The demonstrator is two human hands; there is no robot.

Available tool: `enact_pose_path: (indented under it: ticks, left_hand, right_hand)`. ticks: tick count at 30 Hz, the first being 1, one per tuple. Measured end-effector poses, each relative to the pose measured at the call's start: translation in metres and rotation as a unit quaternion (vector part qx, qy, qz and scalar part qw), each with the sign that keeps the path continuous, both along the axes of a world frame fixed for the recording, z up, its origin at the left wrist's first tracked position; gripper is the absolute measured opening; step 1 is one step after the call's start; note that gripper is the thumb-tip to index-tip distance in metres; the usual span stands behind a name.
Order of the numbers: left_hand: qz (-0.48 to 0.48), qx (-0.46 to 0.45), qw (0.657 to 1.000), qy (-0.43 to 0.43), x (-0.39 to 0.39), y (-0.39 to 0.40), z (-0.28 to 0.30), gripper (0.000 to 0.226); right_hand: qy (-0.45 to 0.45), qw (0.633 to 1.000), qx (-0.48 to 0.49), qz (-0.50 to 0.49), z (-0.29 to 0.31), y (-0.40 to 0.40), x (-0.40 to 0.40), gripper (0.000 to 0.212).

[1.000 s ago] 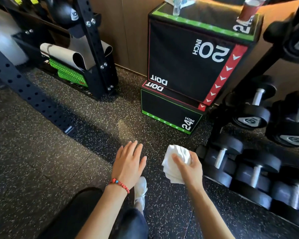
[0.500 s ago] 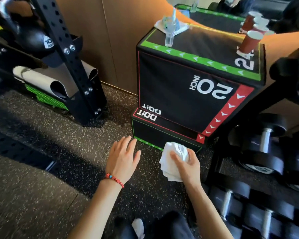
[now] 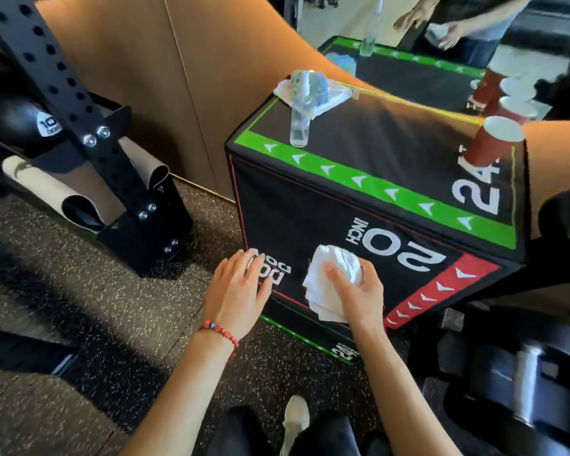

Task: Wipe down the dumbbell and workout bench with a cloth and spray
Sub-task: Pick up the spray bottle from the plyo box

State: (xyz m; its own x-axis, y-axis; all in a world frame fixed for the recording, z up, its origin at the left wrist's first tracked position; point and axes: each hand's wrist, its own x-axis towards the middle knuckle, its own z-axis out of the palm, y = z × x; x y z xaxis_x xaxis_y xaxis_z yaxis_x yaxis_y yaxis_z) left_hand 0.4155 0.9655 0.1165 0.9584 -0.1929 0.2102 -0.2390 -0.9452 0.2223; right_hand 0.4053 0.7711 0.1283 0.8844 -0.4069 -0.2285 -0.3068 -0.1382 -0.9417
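My right hand (image 3: 359, 296) grips a crumpled white cloth (image 3: 329, 281) in front of the lower face of a black plyo box (image 3: 310, 218) marked "20 INCH". My left hand (image 3: 237, 291) is empty, fingers spread, just left of the cloth near the box's lower left corner. A clear spray bottle (image 3: 301, 118) stands on the box top near its left front edge, beside a plastic-wrapped pack (image 3: 323, 90). Dark dumbbells (image 3: 520, 373) lie blurred at the lower right.
A red paper cup (image 3: 489, 143) stands on the box's right top corner. A black perforated rack post (image 3: 89, 139) with rolled mats (image 3: 46, 189) stands at left. A mirror behind reflects the box and a person. Speckled rubber floor (image 3: 79, 291) lies below.
The view has risen and closed in on the box. Both hands have moved up from over the floor to the box's front face, the right still gripping the cloth.
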Motion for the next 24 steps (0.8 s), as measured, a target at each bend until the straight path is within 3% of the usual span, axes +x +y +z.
enact_pose_path:
  ticks: [9, 17, 24]
  left_hand:
    - [-0.012, -0.032, 0.999, -0.029, 0.111, -0.019, 0.020, 0.050]
    - [-0.077, -0.122, 0.986, -0.083, 0.226, -0.025, 0.038, 0.047]
    - [-0.066, -0.343, 0.937, -0.028, 0.293, -0.047, 0.047, 0.057]
  right_hand:
    - [-0.032, 0.999, 0.005, -0.032, 0.022, -0.022, 0.098, 0.021]
    - [-0.075, 0.994, 0.024, -0.081, 0.042, -0.013, 0.180, 0.024]
    - [-0.074, 0.986, 0.014, -0.147, 0.042, -0.005, 0.221, 0.028]
